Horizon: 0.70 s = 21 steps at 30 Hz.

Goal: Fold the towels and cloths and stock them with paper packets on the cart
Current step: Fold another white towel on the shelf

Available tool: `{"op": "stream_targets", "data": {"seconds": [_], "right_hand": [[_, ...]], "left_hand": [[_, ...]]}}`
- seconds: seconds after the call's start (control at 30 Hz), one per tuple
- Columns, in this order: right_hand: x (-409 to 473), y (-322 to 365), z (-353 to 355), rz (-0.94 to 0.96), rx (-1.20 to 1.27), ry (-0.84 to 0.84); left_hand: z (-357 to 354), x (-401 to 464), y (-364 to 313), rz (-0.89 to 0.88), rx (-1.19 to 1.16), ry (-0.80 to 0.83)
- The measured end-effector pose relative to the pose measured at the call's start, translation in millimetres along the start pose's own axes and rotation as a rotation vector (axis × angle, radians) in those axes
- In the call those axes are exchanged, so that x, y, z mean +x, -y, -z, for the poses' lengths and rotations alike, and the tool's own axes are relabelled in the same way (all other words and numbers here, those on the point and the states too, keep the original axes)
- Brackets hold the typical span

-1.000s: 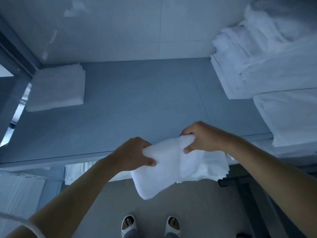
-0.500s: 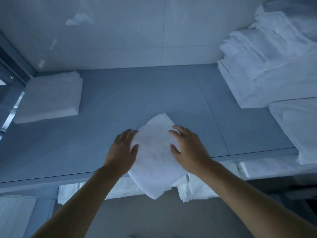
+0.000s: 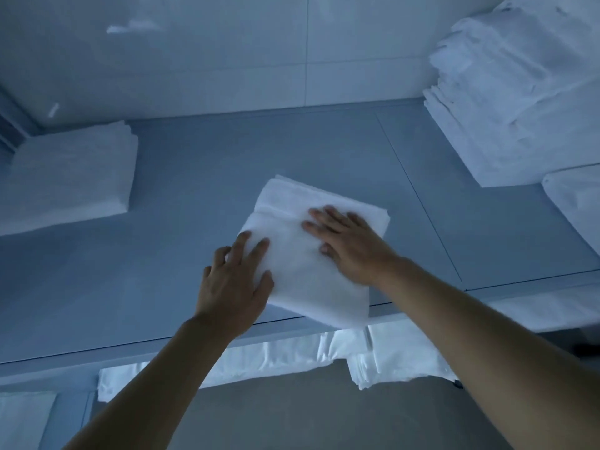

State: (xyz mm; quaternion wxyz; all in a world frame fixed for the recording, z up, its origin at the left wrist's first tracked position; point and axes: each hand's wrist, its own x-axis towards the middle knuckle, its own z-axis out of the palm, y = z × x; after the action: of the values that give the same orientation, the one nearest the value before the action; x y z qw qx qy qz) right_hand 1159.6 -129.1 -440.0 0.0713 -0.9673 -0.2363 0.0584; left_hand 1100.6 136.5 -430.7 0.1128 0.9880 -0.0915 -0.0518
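Hands, left [image 3: 231, 287] and right [image 3: 352, 243], press flat on folded towel [image 3: 305, 271].

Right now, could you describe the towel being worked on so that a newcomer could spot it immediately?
Look at the grey shelf top below the pale wall. Near its front edge, in the middle, lies a folded white towel, one corner overhanging. Unlike the folded pile at far left and the tall stack at right, it has the left hand and right hand flat on it.

Single head view, looking steeply down and forward. Close over the grey shelf top [image 3: 194, 196]; wall [image 3: 227, 60] behind.
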Motion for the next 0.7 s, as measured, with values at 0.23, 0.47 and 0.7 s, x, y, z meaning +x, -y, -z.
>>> {"op": "stream_targets", "data": {"seconds": [0.23,0.47,0.7], "right_hand": [[30.0,-6.8,12.4,-0.233,-0.028,-0.095],[-43.2,48.8,-5.5,0.018,0.269,-0.135],[-46.1,36.2,-7.1,-0.018,0.097,-0.168]], "left_hand": [[-8.5,-1.7,-8.4,-0.01,0.065,-0.013],[-9.2,-12.4,-8.9,-0.038,0.15,-0.108],[-10.1,8.5,-20.7,-0.285,0.081,-0.108]]}}
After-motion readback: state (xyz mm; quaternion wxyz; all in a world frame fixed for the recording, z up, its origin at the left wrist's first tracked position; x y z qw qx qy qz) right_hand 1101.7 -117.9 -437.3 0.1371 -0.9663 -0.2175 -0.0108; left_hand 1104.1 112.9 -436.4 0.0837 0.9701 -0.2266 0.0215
